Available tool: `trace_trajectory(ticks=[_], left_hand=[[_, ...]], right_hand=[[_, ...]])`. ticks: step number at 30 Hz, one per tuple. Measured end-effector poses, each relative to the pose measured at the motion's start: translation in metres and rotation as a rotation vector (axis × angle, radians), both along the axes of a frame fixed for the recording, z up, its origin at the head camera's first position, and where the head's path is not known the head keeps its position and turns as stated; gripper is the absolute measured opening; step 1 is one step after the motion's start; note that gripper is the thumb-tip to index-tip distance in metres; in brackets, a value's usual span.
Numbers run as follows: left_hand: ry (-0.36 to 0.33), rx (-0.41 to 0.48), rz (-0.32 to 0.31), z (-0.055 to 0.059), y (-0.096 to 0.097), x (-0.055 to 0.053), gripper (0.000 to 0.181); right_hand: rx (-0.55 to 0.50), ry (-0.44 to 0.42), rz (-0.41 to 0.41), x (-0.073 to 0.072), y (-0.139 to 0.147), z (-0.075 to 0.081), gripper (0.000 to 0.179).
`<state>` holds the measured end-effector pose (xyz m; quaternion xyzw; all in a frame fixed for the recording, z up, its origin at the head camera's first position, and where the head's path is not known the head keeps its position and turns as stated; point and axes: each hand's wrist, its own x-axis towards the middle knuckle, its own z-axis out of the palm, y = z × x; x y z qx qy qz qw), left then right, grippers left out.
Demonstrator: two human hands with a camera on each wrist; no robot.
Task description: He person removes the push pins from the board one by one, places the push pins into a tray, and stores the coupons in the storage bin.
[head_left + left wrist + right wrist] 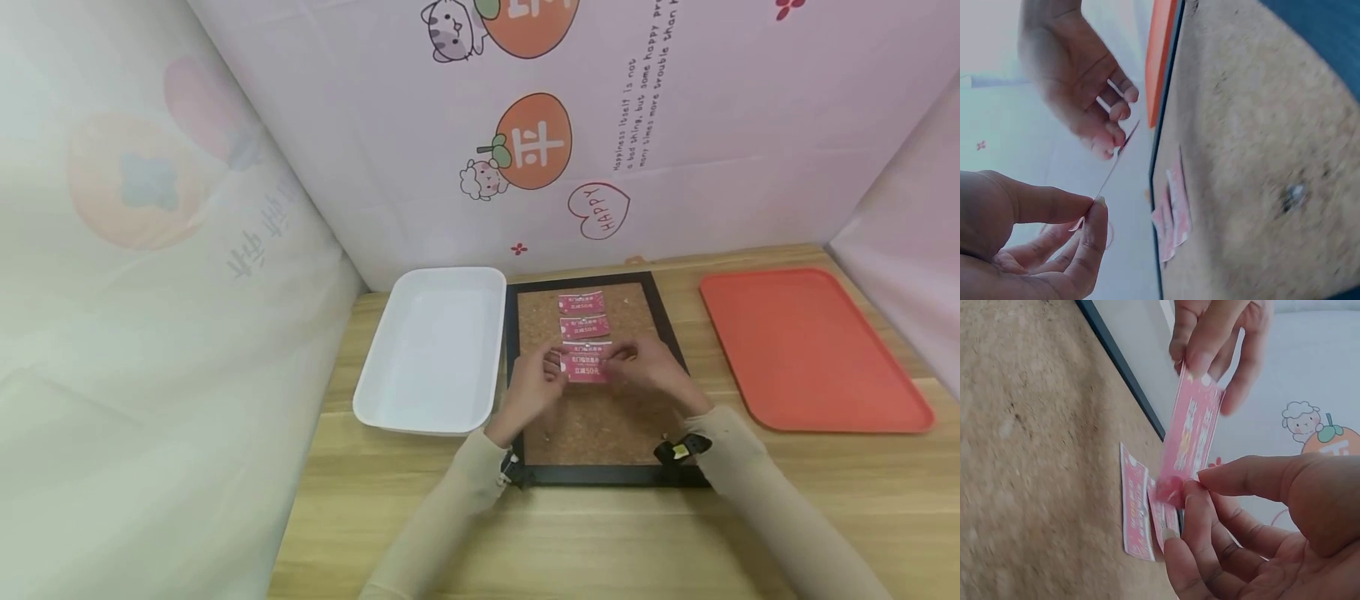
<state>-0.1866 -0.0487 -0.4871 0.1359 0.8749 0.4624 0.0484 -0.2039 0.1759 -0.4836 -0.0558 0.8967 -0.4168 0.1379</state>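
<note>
A pink coupon (pixel 587 368) with white print is held over the cork board (pixel 592 433). My left hand (pixel 535 382) pinches one end between thumb and fingertips; in the left wrist view the coupon appears nearly edge-on. My right hand (pixel 647 364) pinches the other end. By the right fingertips is a small rounded pink shape (pixel 1172 490), whose kind I cannot tell. Beyond the held coupon, two similar pink coupons lie on the cork, a nearer one (pixel 585 327) and a farther one (pixel 581 303), each with a small pale spot at its top edge.
A white tray (pixel 430 350) stands left of the black-framed board, and a red tray (pixel 813 350) lies to its right on the wooden table (pixel 420 500). A small shiny piece (pixel 1296 195) sits on the cork. Printed cloth (pixel 420 150) hangs behind.
</note>
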Motion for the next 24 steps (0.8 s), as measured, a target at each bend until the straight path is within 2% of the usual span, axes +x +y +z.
trace_trajectory(ticks=[4, 10, 17, 24], left_hand=[[0.018, -0.008, 0.021, 0.008, -0.008, -0.004, 0.036], [0.067, 0.000, 0.005, 0.022, -0.020, -0.016, 0.038], [0.111, 0.021, -0.006, 0.039, -0.036, -0.030, 0.038], [0.119, 0.025, 0.069, 0.049, -0.062, -0.046, 0.038]], right_hand=[[0.005, 0.029, -0.013, -0.002, 0.005, 0.004, 0.028], [0.005, 0.106, -0.034, -0.005, 0.017, 0.006, 0.027], [0.012, 0.112, -0.048, -0.004, 0.046, 0.008, 0.032], [-0.070, 0.079, -0.064, -0.009, 0.072, 0.005, 0.035]])
